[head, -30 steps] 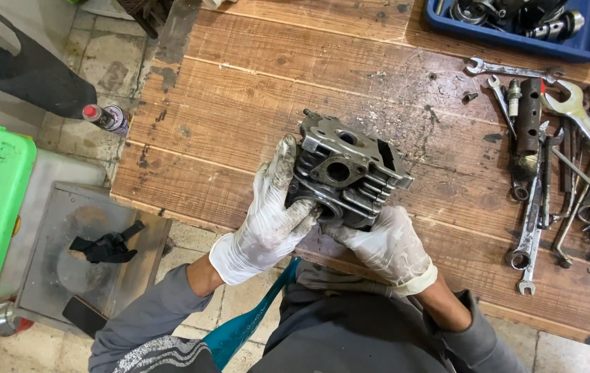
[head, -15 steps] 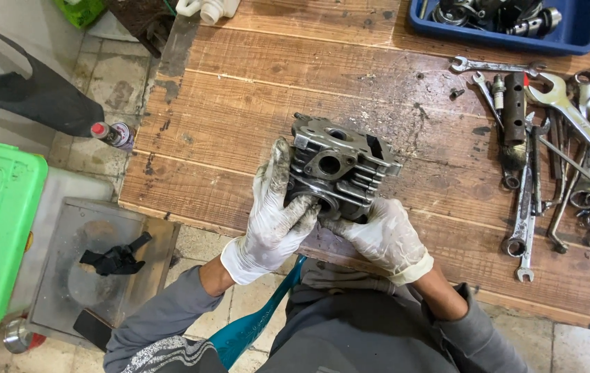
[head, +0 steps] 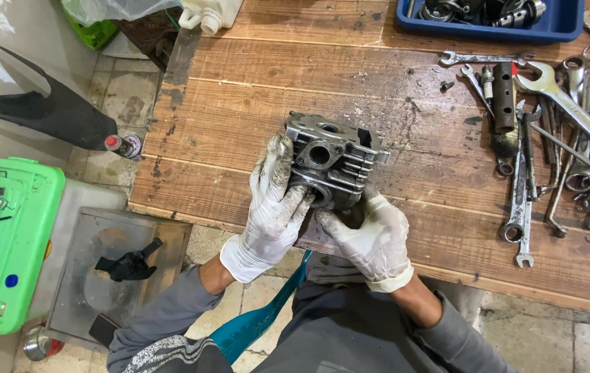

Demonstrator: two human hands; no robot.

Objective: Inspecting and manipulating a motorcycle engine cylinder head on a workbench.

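A: Start with the biggest thing, what carries it all?

B: A wooden plank worktop (head: 239,110), scuffed and oil-stained, filling most of the view. The person stands at its near edge, grey sleeves coming up from below

A: And next in size?

B: A green plastic case (head: 15,242) on the floor at far left, and a blue tray (head: 557,31) of metal parts at the top right corner of the worktop. Then a spread of spanners (head: 557,131) along the right side, well apart from the hands

A: So where does the finned engine part sit?

B: The grey cylinder head (head: 333,162) is near the middle of the near edge, tipped up so a round port faces the camera. It lies just ahead of both hands, its longer side running roughly left to right

A: Which hand has it?

B: Both. The left hand (head: 274,207), in a grimy white glove, is wrapped on the left flank with fingers reaching up the side. The right hand (head: 374,235), also gloved, cups it from beneath at the lower right, fingers curled under. Each is closed on the casting; neither is clearly nearer

A: Anything in the way?

B: Nothing touches it. The boards just around it are bare, a white plastic bottle (head: 212,14) stands far off at the top edge, and a small red-capped can (head: 122,145) sits on the floor to the left
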